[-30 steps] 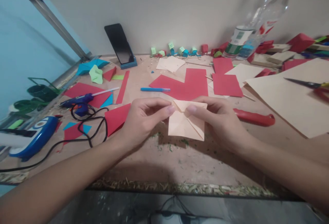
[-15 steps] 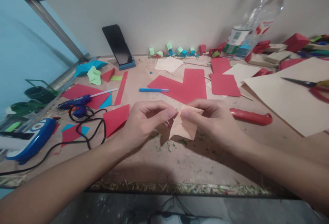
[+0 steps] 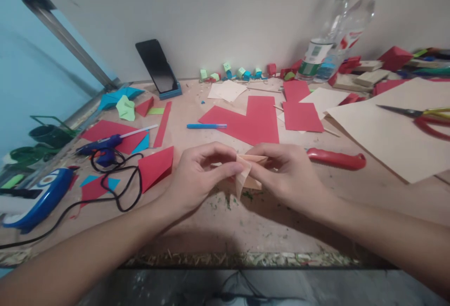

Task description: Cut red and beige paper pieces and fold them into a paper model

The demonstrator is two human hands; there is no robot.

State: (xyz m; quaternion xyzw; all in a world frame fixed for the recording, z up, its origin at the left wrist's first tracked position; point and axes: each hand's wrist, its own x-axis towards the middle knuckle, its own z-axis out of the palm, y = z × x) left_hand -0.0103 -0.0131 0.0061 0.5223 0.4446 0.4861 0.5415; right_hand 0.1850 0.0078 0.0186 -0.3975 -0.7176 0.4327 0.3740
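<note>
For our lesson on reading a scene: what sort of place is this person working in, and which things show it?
Probably a home craft table for paper folding. Cut red paper lies about, a glue gun and scissors are at hand, and small folded paper figures line the wall.

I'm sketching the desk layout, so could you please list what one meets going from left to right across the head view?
blue tool → glue gun → left hand → folded beige paper → right hand → red-handled tool → scissors
</note>
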